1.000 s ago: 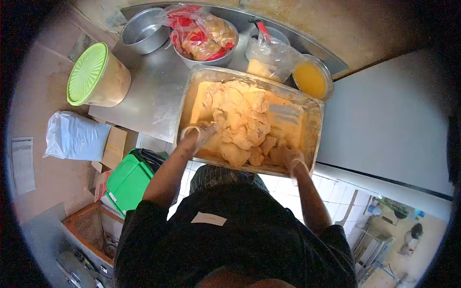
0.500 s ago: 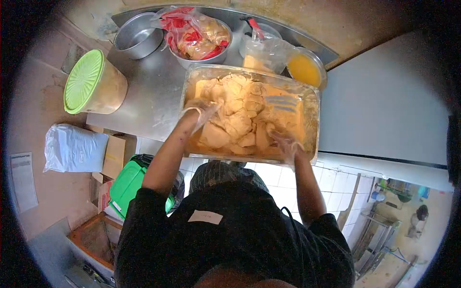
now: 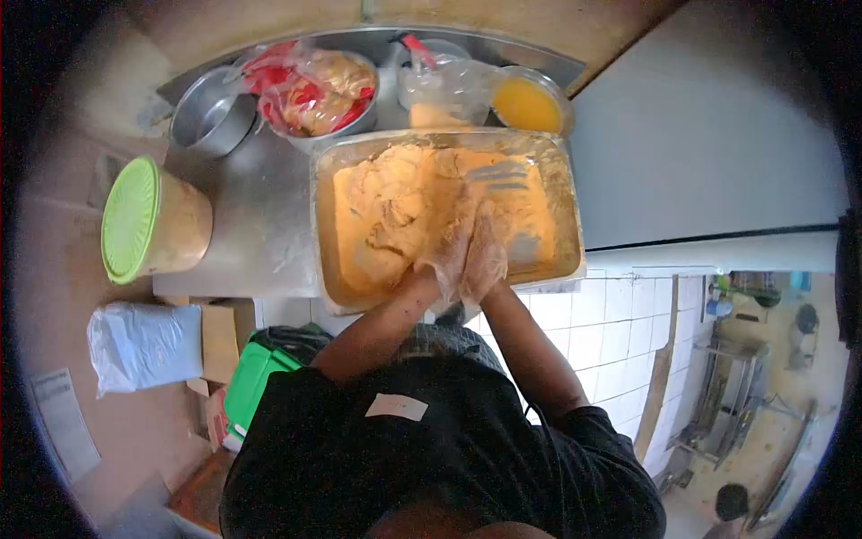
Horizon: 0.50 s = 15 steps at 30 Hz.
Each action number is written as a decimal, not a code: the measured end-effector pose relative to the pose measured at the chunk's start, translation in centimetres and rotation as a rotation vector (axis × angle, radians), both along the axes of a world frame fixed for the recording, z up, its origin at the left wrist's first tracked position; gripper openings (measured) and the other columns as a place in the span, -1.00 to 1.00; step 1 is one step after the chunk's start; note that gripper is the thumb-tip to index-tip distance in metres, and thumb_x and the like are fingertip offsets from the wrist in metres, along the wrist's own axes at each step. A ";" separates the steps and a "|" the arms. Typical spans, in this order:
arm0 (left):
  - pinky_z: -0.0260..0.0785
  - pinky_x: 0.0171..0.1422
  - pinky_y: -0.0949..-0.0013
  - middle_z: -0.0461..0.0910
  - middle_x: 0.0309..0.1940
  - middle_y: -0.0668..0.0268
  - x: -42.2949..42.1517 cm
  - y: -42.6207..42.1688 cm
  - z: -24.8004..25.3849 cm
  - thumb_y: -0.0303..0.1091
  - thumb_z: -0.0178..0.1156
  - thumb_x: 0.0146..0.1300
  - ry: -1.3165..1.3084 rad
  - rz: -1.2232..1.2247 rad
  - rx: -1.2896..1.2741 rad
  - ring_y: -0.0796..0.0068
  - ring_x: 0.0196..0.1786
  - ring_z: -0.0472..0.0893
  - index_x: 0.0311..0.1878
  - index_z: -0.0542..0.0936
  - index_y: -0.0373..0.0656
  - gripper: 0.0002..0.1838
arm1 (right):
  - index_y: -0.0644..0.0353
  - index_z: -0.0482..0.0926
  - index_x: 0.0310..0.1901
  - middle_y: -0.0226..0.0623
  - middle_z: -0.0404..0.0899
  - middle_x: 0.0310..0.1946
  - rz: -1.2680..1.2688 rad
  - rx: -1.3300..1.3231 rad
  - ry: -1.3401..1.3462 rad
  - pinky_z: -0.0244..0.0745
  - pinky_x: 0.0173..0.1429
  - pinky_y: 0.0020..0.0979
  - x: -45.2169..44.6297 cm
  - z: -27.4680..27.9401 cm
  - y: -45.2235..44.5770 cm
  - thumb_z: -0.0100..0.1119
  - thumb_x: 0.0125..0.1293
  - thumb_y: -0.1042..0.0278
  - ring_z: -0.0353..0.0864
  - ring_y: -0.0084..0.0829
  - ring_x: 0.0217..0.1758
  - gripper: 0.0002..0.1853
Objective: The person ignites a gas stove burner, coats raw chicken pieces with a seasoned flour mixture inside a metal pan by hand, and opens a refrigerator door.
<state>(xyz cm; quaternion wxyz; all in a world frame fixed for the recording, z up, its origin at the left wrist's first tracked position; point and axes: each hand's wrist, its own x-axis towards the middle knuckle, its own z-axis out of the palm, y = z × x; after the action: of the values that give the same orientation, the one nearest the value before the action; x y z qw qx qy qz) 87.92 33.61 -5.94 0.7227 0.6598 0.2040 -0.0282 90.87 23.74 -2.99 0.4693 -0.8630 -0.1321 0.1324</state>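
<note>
A rectangular metal pan point(image 3: 575, 216) holds orange-tan flour point(image 3: 355, 193) and lumpy floured pieces point(image 3: 400, 211), heaped mostly left of centre. Both my hands wear clear plastic gloves and reach into the pan side by side, nearly touching. My left hand point(image 3: 449, 241) lies against the floured heap, its fingers stretched forward and slightly blurred. Just right of it, my right hand point(image 3: 486, 251) has straight fingers pointing to the far side. Flour coats both gloves, and I cannot make out any piece gripped between them. Grey pan bottom shows through where flour is scraped thin.
Behind the pan stand an empty round tin point(image 3: 214, 112), a pot with a red-printed plastic bag point(image 3: 314, 94), a clear bag point(image 3: 449, 90) and a bowl of yellow liquid point(image 3: 528, 103). A green-lidded bucket point(image 3: 132, 220) sits left; a green bin point(image 3: 256, 386) is below.
My hands have come together from opposite sides of the pan to its near middle. Pieces at the centre right have shifted left into the heap. The camera view has also shifted.
</note>
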 end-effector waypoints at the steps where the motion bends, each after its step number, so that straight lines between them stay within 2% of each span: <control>1: -0.18 0.55 0.16 -0.01 0.48 0.08 1.1 0.4 -0.6 0.17 -0.18 0.41 0.006 -0.006 -0.130 0.17 0.52 -0.04 0.49 -0.04 -0.16 -0.22 | 0.27 0.12 0.39 -0.12 0.24 0.34 -0.029 0.193 0.157 0.21 0.37 -0.30 1.0 -2.5 -0.7 -0.07 0.43 0.03 0.31 -0.18 0.30 -0.36; 2: -0.14 0.53 0.18 0.03 0.46 0.10 1.6 0.9 -0.6 0.15 -0.18 0.42 0.021 -0.024 -0.180 0.19 0.50 0.00 0.48 -0.01 -0.16 -0.25 | 0.26 0.16 0.38 -0.13 0.29 0.30 0.060 -0.010 -0.136 0.26 0.33 -0.29 0.9 -2.2 -2.1 -0.08 0.43 0.01 0.37 -0.19 0.24 -0.37; 5: -0.04 0.49 0.22 0.15 0.40 0.14 0.9 3.1 2.4 0.09 -0.16 0.43 0.016 -0.084 0.028 0.25 0.44 0.11 0.45 0.07 -0.14 -0.32 | 0.23 0.38 0.20 -0.24 0.45 0.02 -0.353 0.805 0.194 0.47 0.04 -0.32 0.4 2.4 -4.5 -0.02 0.40 -0.09 0.52 -0.35 -0.02 -0.44; 6: -0.01 0.48 0.23 0.19 0.38 0.16 -0.1 3.6 4.4 0.06 -0.16 0.44 0.007 -0.099 0.153 0.27 0.42 0.14 0.44 0.10 -0.14 -0.35 | 0.24 0.42 0.14 -0.29 0.47 -0.08 -0.552 0.919 0.244 0.51 -0.08 -0.34 -0.1 7.3 -6.1 0.02 0.38 -0.09 0.55 -0.40 -0.12 -0.46; 7: 0.02 0.46 0.24 0.23 0.36 0.17 -1.6 3.8 6.9 0.04 -0.15 0.44 0.005 -0.101 0.291 0.29 0.40 0.18 0.43 0.13 -0.13 -0.37 | 0.22 0.47 0.00 -0.36 0.48 -0.23 -0.624 0.738 0.148 0.49 -0.22 -0.41 0.6 7.7 -10.1 0.07 0.36 -0.04 0.52 -0.47 -0.28 -0.55; 8: 0.06 0.45 0.26 0.27 0.34 0.19 -2.8 4.1 9.2 0.02 -0.15 0.45 0.012 -0.099 0.443 0.31 0.39 0.22 0.42 0.16 -0.13 -0.39 | 0.22 0.48 -0.05 -0.37 0.47 -0.31 -0.702 0.978 -0.062 0.46 -0.30 -0.44 0.1 9.5 -11.6 0.10 0.33 0.00 0.46 -0.51 -0.39 -0.59; 9: 0.09 0.43 0.27 0.31 0.32 0.20 -3.6 4.8 10.2 0.00 -0.14 0.45 0.024 -0.127 0.645 0.33 0.37 0.25 0.41 0.19 -0.12 -0.42 | 0.23 0.48 -0.06 -0.36 0.47 -0.29 -0.936 0.972 -0.248 0.45 -0.30 -0.45 0.7 8.5 -15.4 0.10 0.32 0.05 0.47 -0.51 -0.34 -0.62; 10: 0.12 0.42 0.28 0.35 0.30 0.21 -4.4 5.5 9.8 -0.02 -0.14 0.46 0.026 -0.166 0.839 0.35 0.35 0.29 0.40 0.22 -0.12 -0.44 | 0.21 0.48 -0.04 -0.38 0.47 -0.28 -1.125 0.922 -0.422 0.45 -0.28 -0.46 0.9 10.0 -17.6 0.11 0.31 0.09 0.47 -0.53 -0.28 -0.64; 11: 0.10 0.42 0.32 0.32 0.32 0.21 -5.0 7.4 6.0 -0.06 -0.13 0.45 -0.038 -0.240 1.093 0.30 0.34 0.31 0.40 0.20 -0.13 -0.44 | 0.12 0.49 -0.02 -0.38 0.50 -0.16 -1.089 0.940 -0.609 0.47 -0.14 -0.46 1.4 7.9 -22.7 0.11 0.36 0.25 0.51 -0.51 -0.18 -0.78; 12: 0.08 0.43 0.35 0.30 0.34 0.21 -5.5 9.3 2.2 -0.10 -0.13 0.44 -0.106 -0.283 1.358 0.25 0.34 0.32 0.41 0.18 -0.15 -0.44 | 0.17 0.49 -0.03 -0.37 0.52 -0.19 -1.265 0.880 -0.661 0.46 -0.07 -0.42 2.5 7.9 -25.9 0.04 0.37 0.37 0.51 -0.49 -0.11 -0.81; 15: 0.09 0.44 0.29 0.31 0.33 0.18 -5.3 6.9 8.1 -0.17 -0.06 0.40 -0.282 -0.183 1.170 0.21 0.32 0.33 0.42 0.17 -0.16 -0.43 | 0.21 0.47 -0.02 -0.33 0.50 -0.21 -1.309 0.696 -0.632 0.43 0.00 -0.39 5.2 8.4 -31.6 -0.07 0.39 0.41 0.48 -0.44 -0.07 -0.79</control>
<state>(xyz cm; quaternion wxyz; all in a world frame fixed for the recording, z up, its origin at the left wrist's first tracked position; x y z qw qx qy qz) 82.61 40.56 2.14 0.2549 0.9597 0.0306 0.1142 96.08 -7.85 5.40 0.6343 -0.5661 0.2403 -0.4685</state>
